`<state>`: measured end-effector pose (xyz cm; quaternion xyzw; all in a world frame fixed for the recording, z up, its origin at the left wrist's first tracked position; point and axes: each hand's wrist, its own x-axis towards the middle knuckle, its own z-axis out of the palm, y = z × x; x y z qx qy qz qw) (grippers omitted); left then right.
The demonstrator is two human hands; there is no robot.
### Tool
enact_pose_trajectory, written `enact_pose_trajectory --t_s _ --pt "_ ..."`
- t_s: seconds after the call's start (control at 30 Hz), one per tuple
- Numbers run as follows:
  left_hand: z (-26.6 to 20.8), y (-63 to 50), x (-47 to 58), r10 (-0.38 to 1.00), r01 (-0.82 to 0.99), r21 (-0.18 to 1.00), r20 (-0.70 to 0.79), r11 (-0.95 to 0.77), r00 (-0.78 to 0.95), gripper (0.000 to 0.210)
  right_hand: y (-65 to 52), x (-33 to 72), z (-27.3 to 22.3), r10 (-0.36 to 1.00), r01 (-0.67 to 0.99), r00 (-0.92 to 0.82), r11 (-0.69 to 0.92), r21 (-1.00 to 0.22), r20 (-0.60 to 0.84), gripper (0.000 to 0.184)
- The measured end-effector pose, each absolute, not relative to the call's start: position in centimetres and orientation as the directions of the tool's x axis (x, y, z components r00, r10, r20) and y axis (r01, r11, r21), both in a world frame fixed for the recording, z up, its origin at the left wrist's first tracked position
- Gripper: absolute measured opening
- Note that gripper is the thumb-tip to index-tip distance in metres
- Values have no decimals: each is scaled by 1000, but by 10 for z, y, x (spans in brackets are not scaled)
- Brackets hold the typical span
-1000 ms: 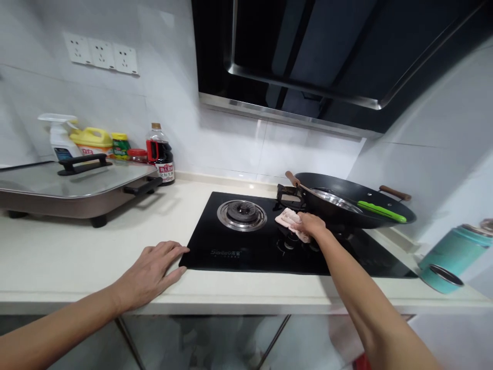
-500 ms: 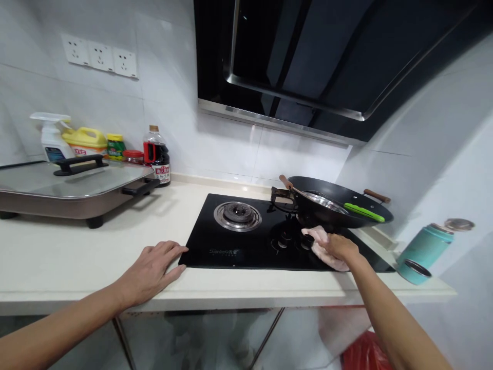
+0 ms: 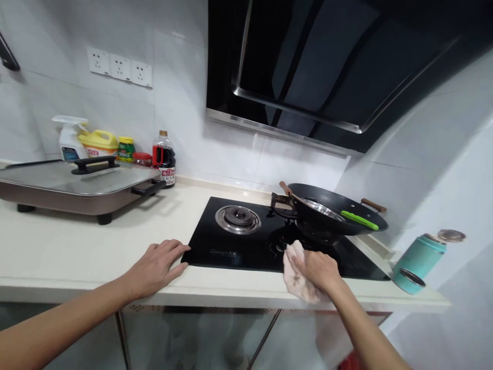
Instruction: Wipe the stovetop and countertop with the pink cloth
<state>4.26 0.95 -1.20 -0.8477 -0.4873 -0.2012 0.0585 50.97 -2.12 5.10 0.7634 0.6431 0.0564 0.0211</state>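
Note:
My right hand [image 3: 320,268] is closed on a pale, stained cloth [image 3: 297,275], which lies over the front edge of the black gas stove [image 3: 246,252] near its knobs. Part of the cloth hangs onto the counter in front. My left hand [image 3: 159,268] rests on the counter with its fingers spread, the fingertips touching the stove's left front corner. The left burner [image 3: 238,220] is bare. On the right burner sits a black wok [image 3: 323,213] with wooden handles; a shiny metal piece and a bright green-handled utensil [image 3: 359,220] lie in it.
A lidded electric pan [image 3: 88,198] stands on the left of the counter [image 3: 96,252]. Behind it are a spray bottle [image 3: 72,141], a yellow jug [image 3: 98,141] and a soy sauce bottle [image 3: 165,159]. A teal flask [image 3: 419,263] stands at the right end. A black range hood [image 3: 292,61] overhangs the stove.
My right hand has moved left and toward me with the cloth, from beside the right knob to the stove's front edge. My left hand stays at the corner. The view has shifted slightly.

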Motion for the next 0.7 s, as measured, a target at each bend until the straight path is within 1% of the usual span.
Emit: enact_pose_trajectory --t_s 0.1,0.27,0.37,0.47,0.53,0.57,0.63,0.7 --pt "-11 10 42 803 849 103 401 -518 441 46 1 496 54 954 956 288 -292 40 80 56" --pt "-9 8 43 813 851 115 386 -512 436 46 35 490 58 936 943 329 -333 8 125 49" --pt "-9 8 43 807 848 109 391 -519 443 46 52 493 62 949 953 300 -302 7 100 46" --pt "-9 8 44 811 855 90 380 -511 445 46 68 497 70 969 968 249 -248 28 -3 35" --pt "-9 8 44 814 856 91 374 -509 444 46 73 500 75 974 977 213 -211 45 -74 25" --pt "-9 8 44 815 854 97 373 -510 444 47 73 501 76 976 980 194 -190 50 -96 22" --pt "-9 7 45 817 851 111 368 -513 444 47 66 504 75 982 988 152 -147 56 -108 25" --pt "-9 7 45 817 847 126 369 -516 442 47 51 506 69 988 991 125 -119 65 -89 33"
